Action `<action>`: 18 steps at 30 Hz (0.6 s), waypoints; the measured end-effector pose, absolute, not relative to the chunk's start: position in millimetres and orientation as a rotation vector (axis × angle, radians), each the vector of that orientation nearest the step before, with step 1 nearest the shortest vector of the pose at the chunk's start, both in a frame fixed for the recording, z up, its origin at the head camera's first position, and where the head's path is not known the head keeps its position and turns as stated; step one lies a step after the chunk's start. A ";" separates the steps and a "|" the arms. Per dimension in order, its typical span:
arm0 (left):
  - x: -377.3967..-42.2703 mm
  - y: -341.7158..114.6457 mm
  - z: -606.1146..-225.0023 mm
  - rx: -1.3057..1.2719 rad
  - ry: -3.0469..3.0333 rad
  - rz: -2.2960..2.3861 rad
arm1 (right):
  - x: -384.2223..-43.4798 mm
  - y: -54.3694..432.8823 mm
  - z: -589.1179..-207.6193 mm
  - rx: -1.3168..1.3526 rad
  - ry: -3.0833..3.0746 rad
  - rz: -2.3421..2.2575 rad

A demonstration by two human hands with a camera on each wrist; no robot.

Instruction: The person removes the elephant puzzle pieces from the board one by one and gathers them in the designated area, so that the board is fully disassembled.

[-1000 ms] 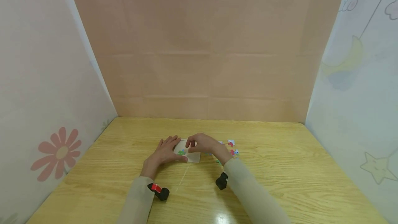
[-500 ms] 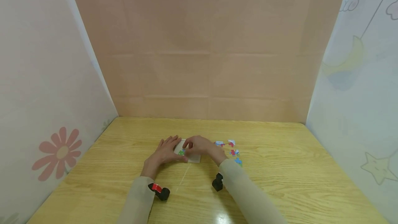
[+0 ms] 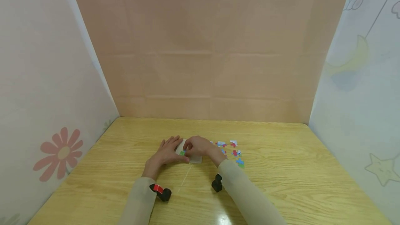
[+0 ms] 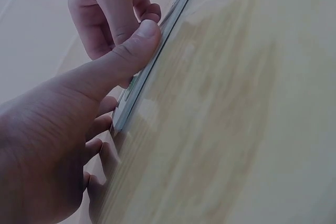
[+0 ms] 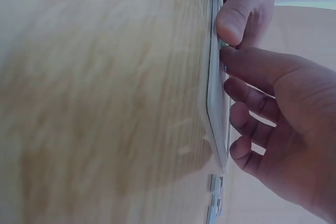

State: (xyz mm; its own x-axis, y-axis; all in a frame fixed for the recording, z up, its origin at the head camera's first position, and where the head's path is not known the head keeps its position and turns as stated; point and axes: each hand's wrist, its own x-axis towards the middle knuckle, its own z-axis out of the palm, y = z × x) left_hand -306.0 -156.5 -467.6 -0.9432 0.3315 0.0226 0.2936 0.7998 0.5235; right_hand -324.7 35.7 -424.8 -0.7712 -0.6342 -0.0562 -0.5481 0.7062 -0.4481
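A pale, flat puzzle board [image 3: 196,159] lies on the table between both hands. My left hand [image 3: 167,152] rests at its left side with fingers spread, and the thumb [image 4: 142,38] lies along the near edge. A green puzzle piece [image 3: 182,152] shows on the board beside that thumb. Over the board, my right hand [image 3: 198,146] pinches a small puzzle piece with blue on it [image 5: 224,68] between thumb and fingertips, close to the left thumb. Most of this piece is hidden by the fingers. The right hand's other fingers are loosely bent above the board.
Several loose puzzle pieces lie right of the board, among them a blue and green piece [image 3: 240,163], a red and white one [image 3: 236,153] and another at the back [image 3: 233,143]. Walls stand behind and on both sides of the wooden table [image 3: 281,169].
My right hand has moved a little left and down to the board, next to the green piece. Its forearm has shifted left, uncovering more loose pieces. The left hand has stayed in place.
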 end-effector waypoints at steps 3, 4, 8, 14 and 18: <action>-306.4 -156.4 -468.1 0.504 2.912 0.836 | -326.4 35.3 -426.6 -0.960 2.714 -0.603; -306.4 -156.2 -467.9 0.503 2.912 0.835 | -327.2 35.6 -427.5 -0.964 2.716 -0.600; -305.2 -155.7 -466.9 0.502 2.910 0.840 | -328.1 37.1 -428.9 -0.974 2.726 -0.621; -304.9 -155.9 -467.5 0.494 2.912 0.831 | -325.4 39.4 -427.4 -0.985 2.720 -0.711; -305.6 -156.1 -468.5 0.496 2.920 0.819 | -322.2 41.5 -423.9 -1.006 2.706 -0.778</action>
State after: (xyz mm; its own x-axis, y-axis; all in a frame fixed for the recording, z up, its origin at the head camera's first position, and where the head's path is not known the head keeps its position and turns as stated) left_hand -305.6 -156.1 -468.5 -0.9457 0.3244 0.0207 0.2879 0.8063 0.5167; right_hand -322.2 41.5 -423.9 -0.7633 -0.6449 0.0373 -0.5662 0.6400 -0.5194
